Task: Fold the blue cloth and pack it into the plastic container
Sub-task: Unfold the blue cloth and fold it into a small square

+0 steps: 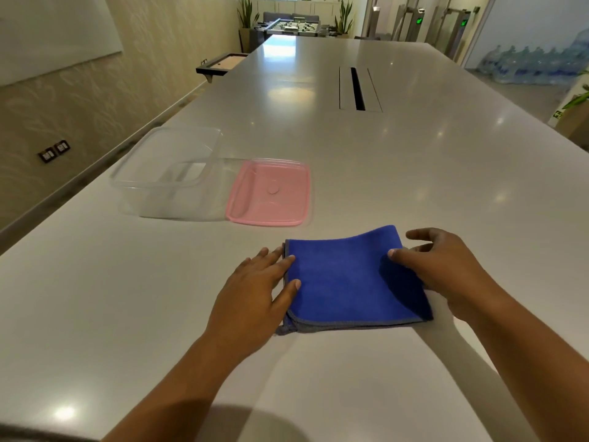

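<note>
On the table (414,173) before me, my left hand (255,295) rests flat and open on the folded blue cloth (347,279) while my right hand (446,269) loosely pinches its edge, so lifting carelessly toward the clear plastic container (137,186) could unfold it.

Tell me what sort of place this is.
Probably an office meeting room: a long table with a built-in cable slot, access turnstiles beyond, and stacked water bottles behind glass.
</note>
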### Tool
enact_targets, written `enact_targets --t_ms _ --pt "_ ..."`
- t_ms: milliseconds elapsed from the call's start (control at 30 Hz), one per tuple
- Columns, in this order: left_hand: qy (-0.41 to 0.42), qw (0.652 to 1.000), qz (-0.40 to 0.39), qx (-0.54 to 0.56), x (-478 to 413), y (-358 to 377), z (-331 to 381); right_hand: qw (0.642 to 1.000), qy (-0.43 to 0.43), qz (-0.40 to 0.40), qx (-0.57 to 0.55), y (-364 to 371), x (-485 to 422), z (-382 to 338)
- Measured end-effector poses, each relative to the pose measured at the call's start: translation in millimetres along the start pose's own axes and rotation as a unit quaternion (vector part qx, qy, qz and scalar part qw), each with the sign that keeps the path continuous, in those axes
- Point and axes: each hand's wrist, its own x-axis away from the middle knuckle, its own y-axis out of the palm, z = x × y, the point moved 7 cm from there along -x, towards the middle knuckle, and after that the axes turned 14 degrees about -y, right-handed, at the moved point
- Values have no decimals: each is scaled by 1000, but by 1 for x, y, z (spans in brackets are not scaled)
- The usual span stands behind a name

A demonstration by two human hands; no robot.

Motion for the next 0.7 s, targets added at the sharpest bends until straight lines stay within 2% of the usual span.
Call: enact_targets --t_ms 133,267,400,700 --pt "-5 1000 12 -1 1 -2 2 995 -39 20 -86 5 2 -27" --pt "-15 1000 16 17 1 -3 1 989 -65 -12 -130 30 7 -56" --pt "-53 996 24 72 0 -7 -4 990 -104 -38 -84 58 12 -74" --pt "-43 994 23 100 -3 -6 -9 968 -218 -83 87 103 18 -93"
